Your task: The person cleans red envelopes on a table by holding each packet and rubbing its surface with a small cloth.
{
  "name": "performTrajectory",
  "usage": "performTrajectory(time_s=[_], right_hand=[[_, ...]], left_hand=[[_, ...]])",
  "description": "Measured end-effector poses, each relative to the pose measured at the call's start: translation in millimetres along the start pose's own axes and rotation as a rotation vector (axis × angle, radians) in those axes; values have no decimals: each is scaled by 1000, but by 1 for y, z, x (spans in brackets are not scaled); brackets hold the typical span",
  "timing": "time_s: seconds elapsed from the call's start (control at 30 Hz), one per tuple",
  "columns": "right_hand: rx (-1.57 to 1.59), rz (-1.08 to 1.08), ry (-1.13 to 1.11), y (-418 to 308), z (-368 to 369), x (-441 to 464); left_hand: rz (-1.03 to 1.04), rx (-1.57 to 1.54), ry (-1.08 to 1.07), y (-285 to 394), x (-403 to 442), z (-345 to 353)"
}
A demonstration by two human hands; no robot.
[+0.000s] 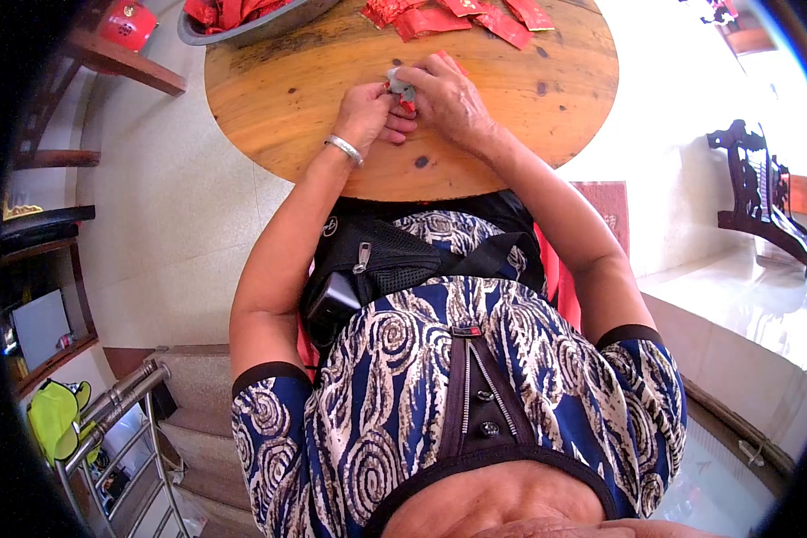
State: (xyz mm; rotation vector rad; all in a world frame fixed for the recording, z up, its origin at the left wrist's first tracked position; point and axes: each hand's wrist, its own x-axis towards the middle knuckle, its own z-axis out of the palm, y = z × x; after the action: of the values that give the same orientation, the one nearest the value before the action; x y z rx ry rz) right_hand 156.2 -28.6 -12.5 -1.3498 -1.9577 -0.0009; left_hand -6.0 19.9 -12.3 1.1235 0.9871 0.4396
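Over the round wooden table [287, 99], my two hands meet around a small red and whitish-grey item [402, 87]. My left hand [365, 115], with a silver bracelet on its wrist, has its fingers curled at the item's left side. From the right, my right hand [448, 100] pinches the item between thumb and fingers. A piece of red wrapper [451, 63] shows just beyond the right hand's knuckles. What exactly lies between the fingers is partly hidden. Several red packets [502, 25] lie at the table's far edge.
A grey basin [269, 27] holding red packets stands at the table's far left. On the left are a wooden stool [121, 63], a red round object [127, 25] and a metal railing [125, 403]. A dark carved chair [749, 184] is at the right.
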Motion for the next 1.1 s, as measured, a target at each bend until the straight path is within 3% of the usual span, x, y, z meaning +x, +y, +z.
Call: performTrajectory(time_s=[0.57,0.9,1.1], right_hand=[[-162,87,-6,23,-7,0],[-305,373,-74,41,-39,-7],[-368,294,-115,26,-64,-5]], left_hand=[[18,-19,-5,0,-1,-1],[43,-65,33,0,-2,-3],[172,-201,156,11,-7,-12]])
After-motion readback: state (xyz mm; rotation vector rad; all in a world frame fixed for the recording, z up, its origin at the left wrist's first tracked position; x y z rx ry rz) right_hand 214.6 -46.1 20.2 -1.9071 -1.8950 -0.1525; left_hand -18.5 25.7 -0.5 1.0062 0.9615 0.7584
